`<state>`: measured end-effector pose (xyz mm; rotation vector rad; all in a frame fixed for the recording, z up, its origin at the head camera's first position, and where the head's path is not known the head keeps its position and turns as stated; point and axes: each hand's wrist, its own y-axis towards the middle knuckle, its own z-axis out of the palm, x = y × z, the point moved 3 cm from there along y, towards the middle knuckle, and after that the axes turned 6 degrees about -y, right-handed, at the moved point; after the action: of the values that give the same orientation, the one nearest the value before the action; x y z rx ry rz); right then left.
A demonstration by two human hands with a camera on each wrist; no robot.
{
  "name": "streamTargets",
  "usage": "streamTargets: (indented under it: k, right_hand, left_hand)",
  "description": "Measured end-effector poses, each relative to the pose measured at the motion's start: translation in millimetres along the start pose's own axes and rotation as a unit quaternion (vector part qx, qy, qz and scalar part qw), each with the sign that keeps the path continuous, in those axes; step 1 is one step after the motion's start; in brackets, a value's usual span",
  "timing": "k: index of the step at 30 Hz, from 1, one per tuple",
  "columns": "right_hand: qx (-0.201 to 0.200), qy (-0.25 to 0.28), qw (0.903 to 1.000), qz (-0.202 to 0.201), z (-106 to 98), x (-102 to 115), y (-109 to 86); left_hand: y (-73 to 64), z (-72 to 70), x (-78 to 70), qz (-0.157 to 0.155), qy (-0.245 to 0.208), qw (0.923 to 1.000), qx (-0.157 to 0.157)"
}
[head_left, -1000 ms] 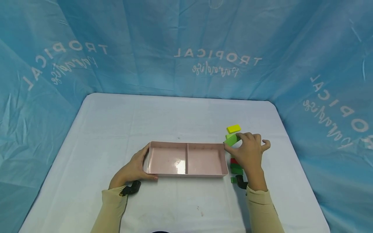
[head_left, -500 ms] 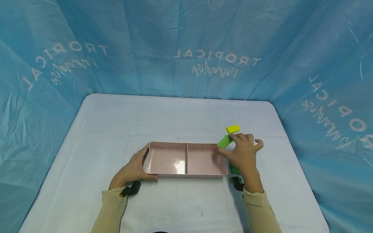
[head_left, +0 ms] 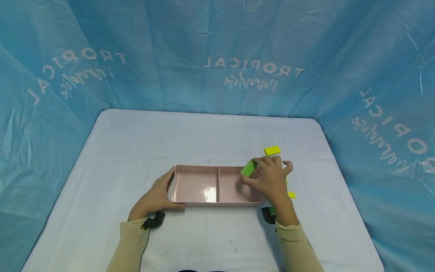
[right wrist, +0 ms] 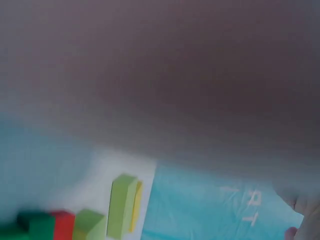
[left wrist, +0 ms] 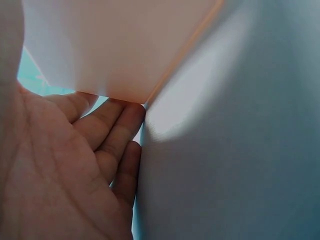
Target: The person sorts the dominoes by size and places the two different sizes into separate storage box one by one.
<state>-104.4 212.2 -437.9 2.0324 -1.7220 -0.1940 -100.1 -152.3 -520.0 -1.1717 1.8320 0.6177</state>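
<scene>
A shallow pink box [head_left: 195, 183] with one divider lies across the middle of the table. My left hand [head_left: 155, 194] grips its left end, thumb along the near side and fingers at the far corner. In the left wrist view those fingers [left wrist: 122, 127] touch the lower edge of the box wall [left wrist: 120, 45]. Between thumb and fingertips my right hand [head_left: 270, 179] pinches a light green rectangular block [head_left: 249, 169], tilted, over the right compartment near its far wall. Both compartments show bare floor where visible.
A yellow block [head_left: 272, 150] lies beyond the right hand, and another yellow piece [head_left: 291, 195] shows beside the wrist. In the right wrist view stand a light green block [right wrist: 121, 206], a red block [right wrist: 63, 225] and a dark green block [right wrist: 41, 226]. Blue printed curtains [head_left: 217, 87] surround the white-covered table [head_left: 183, 139].
My right hand has carried the light green block leftward, from beside the box's far right corner to over the right compartment. The left hand and the box have stayed put.
</scene>
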Motion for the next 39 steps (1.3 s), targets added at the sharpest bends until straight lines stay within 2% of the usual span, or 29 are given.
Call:
streamTargets:
  k: [9,25,29,33,36,39]
  right_hand:
    - [0.016,0.031,0.9987,-0.036,8.4,24.2,2.3]
    - [0.024,0.045,0.9952,-0.083,16.6,55.0,2.8]
    - [0.029,0.024,0.995,-0.093,18.4,64.3,4.7]
    - [0.056,-0.014,0.9939,-0.094,20.7,73.6,4.8]
    - [0.063,0.006,0.9931,-0.099,23.4,80.1,4.6]
    - [0.05,0.043,0.9917,-0.111,27.2,86.1,5.0]
  left_hand:
    - [-0.8,-1.1,0.2,0.007,-0.004,1.0,0.0]
    - [-0.4,-0.8,-1.3,0.0,0.002,1.0,0.006]
    - [-1.1,-2.1,-2.7,0.002,-0.001,1.0,0.004]
    - [-2.1,-3.5,-3.2,0.01,-0.005,0.9999,0.006]
    - [-2.1,-2.9,-1.9,0.015,-0.008,0.9998,0.009]
    - [-0.9,-1.5,-0.7,0.025,-0.011,0.9996,0.008]
